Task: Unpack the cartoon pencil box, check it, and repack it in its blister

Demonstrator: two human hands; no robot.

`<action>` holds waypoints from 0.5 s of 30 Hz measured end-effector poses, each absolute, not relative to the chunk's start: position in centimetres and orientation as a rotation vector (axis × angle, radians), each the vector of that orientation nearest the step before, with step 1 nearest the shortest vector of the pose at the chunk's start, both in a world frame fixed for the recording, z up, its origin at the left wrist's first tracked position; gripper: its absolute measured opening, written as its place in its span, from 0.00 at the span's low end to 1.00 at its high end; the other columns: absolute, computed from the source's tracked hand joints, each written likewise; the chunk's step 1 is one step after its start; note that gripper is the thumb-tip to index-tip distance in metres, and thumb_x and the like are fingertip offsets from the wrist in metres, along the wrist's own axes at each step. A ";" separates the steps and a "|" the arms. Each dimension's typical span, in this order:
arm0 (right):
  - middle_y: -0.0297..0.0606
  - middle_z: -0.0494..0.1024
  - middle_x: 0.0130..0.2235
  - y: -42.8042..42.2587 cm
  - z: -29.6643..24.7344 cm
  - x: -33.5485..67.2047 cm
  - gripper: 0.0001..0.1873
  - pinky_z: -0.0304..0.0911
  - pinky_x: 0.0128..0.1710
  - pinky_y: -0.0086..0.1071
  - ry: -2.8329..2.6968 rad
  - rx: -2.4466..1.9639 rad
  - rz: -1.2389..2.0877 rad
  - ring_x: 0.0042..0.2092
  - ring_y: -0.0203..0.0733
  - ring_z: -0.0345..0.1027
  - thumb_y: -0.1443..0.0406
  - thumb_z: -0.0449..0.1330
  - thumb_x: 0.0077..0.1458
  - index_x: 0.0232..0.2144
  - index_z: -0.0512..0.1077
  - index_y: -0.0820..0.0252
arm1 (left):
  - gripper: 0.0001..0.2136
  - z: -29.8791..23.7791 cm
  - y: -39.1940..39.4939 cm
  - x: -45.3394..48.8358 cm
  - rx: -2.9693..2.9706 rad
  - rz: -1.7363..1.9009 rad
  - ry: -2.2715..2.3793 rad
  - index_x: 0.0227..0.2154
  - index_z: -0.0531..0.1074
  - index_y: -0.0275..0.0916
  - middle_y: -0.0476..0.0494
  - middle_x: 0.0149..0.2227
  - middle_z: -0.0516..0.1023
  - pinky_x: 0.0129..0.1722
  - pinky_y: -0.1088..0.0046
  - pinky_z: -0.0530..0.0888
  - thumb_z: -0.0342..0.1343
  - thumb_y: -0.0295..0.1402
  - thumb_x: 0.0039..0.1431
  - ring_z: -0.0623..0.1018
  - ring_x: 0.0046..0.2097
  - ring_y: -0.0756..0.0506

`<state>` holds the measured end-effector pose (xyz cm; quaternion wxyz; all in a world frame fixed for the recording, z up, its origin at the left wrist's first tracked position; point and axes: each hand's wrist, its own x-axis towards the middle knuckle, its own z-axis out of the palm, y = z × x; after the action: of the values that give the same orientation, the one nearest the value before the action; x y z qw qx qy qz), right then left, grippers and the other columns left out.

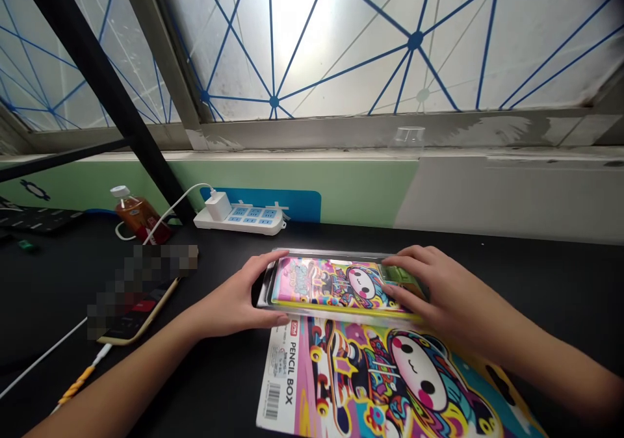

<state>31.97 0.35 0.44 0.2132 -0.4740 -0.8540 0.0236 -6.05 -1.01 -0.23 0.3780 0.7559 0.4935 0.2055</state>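
A colourful pencil box in clear plastic packaging (336,283) lies on the black table (536,282). My left hand (238,298) grips its left end, thumb along the near edge and fingers curled over the far corner. My right hand (439,292) rests on its right end with the fingers spread over the top. Just in front of it lies a printed card sheet (380,379) marked "PENCIL BOX" with the same cartoon pattern, partly under my right forearm.
A phone (136,311) on a white cable lies at the left. A bottle of amber drink (139,217) and a white power strip (241,217) with a charger plugged in stand at the back by the wall. A black diagonal beam (97,74) crosses the window.
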 end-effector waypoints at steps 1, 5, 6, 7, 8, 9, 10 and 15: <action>0.47 0.81 0.49 1.0 0.1 32.6 0.23 0.74 0.47 0.49 -2.371 -1.349 0.115 0.48 0.55 0.76 0.46 0.58 0.67 0.50 0.81 0.53 | 0.48 -0.2 -1.1 -5.9 1.946 0.529 1.259 0.74 0.56 0.50 0.38 0.74 0.60 0.72 0.48 0.63 0.73 0.49 0.54 0.65 0.72 0.28; 0.47 0.78 0.54 1.8 -0.4 33.9 0.32 0.72 0.50 0.51 -2.414 -1.392 0.229 0.53 0.58 0.72 0.39 0.62 0.60 0.56 0.79 0.50 | 0.49 -0.2 -1.3 -5.5 1.990 0.498 1.243 0.74 0.54 0.51 0.36 0.74 0.59 0.73 0.46 0.62 0.74 0.48 0.54 0.63 0.73 0.27; 0.47 0.78 0.54 1.7 -0.4 34.0 0.34 0.72 0.50 0.51 -2.426 -1.395 0.240 0.53 0.58 0.72 0.38 0.63 0.59 0.57 0.78 0.49 | 0.49 -0.1 -1.3 -5.4 2.000 0.486 1.240 0.74 0.54 0.50 0.36 0.74 0.59 0.73 0.45 0.61 0.73 0.48 0.54 0.62 0.73 0.27; 0.48 0.77 0.55 1.7 -0.5 34.0 0.35 0.71 0.51 0.52 -2.433 -1.398 0.246 0.53 0.58 0.72 0.37 0.64 0.58 0.58 0.77 0.49 | 0.49 -0.1 -1.3 -5.4 2.009 0.468 1.237 0.75 0.53 0.50 0.35 0.74 0.58 0.73 0.44 0.60 0.73 0.48 0.55 0.61 0.73 0.27; 0.48 0.77 0.55 1.7 -0.5 33.9 0.36 0.71 0.51 0.52 -2.432 -1.404 0.247 0.53 0.59 0.71 0.37 0.64 0.57 0.58 0.77 0.49 | 0.50 -0.1 -1.3 -5.5 2.018 0.449 1.236 0.75 0.52 0.50 0.35 0.74 0.58 0.73 0.44 0.59 0.72 0.49 0.55 0.60 0.74 0.27; 0.48 0.77 0.54 1.7 -0.5 33.9 0.37 0.70 0.52 0.53 -2.427 -1.411 0.244 0.53 0.59 0.72 0.36 0.65 0.55 0.57 0.77 0.49 | 0.50 0.0 -1.3 -5.5 2.023 0.428 1.234 0.76 0.51 0.50 0.35 0.74 0.57 0.74 0.43 0.58 0.72 0.50 0.56 0.59 0.74 0.27; 0.48 0.78 0.53 1.8 -0.4 33.7 0.37 0.70 0.51 0.53 -2.420 -1.419 0.243 0.53 0.60 0.72 0.35 0.65 0.54 0.55 0.78 0.50 | 0.51 0.0 -1.3 -5.6 2.025 0.409 1.234 0.76 0.50 0.50 0.34 0.74 0.57 0.74 0.43 0.58 0.72 0.51 0.56 0.58 0.74 0.26; 0.46 0.79 0.47 2.1 -0.3 32.7 0.35 0.69 0.47 0.51 -2.355 -1.511 0.237 0.50 0.60 0.73 0.35 0.69 0.44 0.43 0.77 0.51 | 0.54 0.1 -1.2 -5.9 2.022 0.377 1.226 0.78 0.45 0.49 0.34 0.75 0.55 0.74 0.42 0.56 0.71 0.53 0.57 0.56 0.75 0.26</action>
<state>32.71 2.09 -0.25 0.1660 -0.5305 -0.8272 0.0831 -5.92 -1.24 0.15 0.3648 0.7861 0.4769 0.1466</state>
